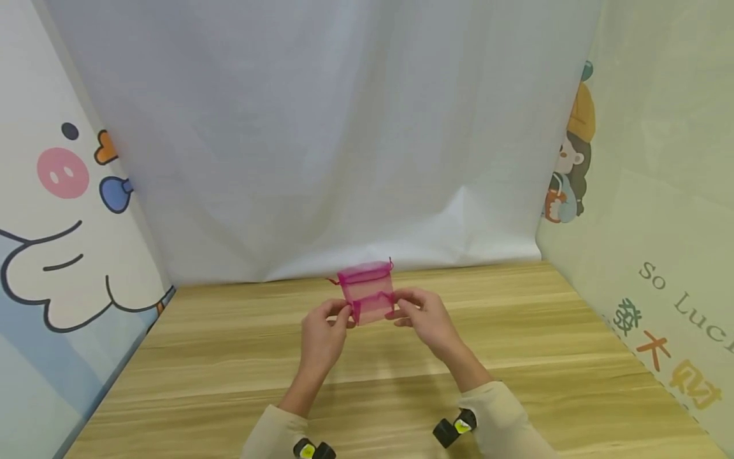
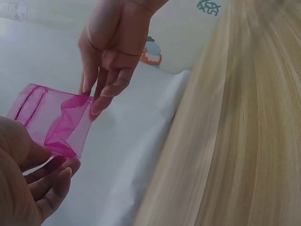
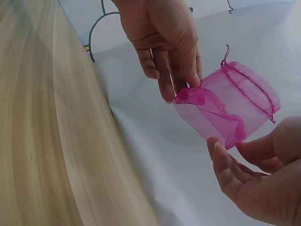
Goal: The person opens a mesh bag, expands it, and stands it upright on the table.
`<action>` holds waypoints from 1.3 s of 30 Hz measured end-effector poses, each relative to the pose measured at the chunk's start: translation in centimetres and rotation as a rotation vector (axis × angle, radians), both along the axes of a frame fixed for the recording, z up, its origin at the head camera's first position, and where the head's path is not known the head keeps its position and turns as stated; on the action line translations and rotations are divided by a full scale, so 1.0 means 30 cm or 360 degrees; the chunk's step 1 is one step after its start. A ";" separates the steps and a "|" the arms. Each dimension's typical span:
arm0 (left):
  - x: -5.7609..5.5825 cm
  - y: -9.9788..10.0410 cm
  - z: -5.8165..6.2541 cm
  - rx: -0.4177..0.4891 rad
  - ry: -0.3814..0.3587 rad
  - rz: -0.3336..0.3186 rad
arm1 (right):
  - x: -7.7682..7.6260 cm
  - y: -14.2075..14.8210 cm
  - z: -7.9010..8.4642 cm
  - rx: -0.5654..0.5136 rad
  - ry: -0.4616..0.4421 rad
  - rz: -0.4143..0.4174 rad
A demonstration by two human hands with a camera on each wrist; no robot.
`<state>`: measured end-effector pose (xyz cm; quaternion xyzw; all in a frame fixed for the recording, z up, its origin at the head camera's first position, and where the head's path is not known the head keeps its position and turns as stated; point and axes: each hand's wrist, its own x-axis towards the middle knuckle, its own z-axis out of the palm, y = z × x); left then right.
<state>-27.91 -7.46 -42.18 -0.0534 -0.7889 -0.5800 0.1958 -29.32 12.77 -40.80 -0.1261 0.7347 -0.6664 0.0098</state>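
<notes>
A sheer pink drawstring pouch (image 1: 369, 294) is stretched between both hands above the table, its drawstring end up and away from the person in the head view. My left hand (image 1: 323, 335) pinches the pouch's lower left edge between thumb and fingers. At the opposite edge, my right hand (image 1: 427, 320) pinches it the same way. In the right wrist view the pouch (image 3: 218, 110) shows a darker, creased layer across its lower half and cord loops at the sides of its gathered top. The left wrist view shows the same crease across the pouch (image 2: 56, 120).
Below the hands spreads a wood-grain table (image 1: 218, 363). A white sheet (image 1: 344, 140) hangs along its back edge. Printed cartoon panels stand at the left (image 1: 57, 255) and the right (image 1: 648, 191). Small black devices (image 1: 455, 428) are strapped at the wrists.
</notes>
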 end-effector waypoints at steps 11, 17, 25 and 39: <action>0.002 -0.024 -0.020 -0.0489 -0.0046 -0.0069 | -0.006 0.003 -0.035 0.0874 0.0448 -0.0125; -0.004 -0.052 -0.038 -0.0817 -0.0160 -0.0172 | -0.013 0.012 -0.057 0.1020 0.0251 0.0013; -0.015 -0.067 -0.067 -0.1056 -0.0335 -0.0303 | -0.025 0.014 -0.102 0.1161 0.0140 0.0221; -0.023 -0.070 -0.087 -0.1060 -0.0395 -0.0290 | -0.021 0.014 -0.118 0.1247 0.0244 0.0201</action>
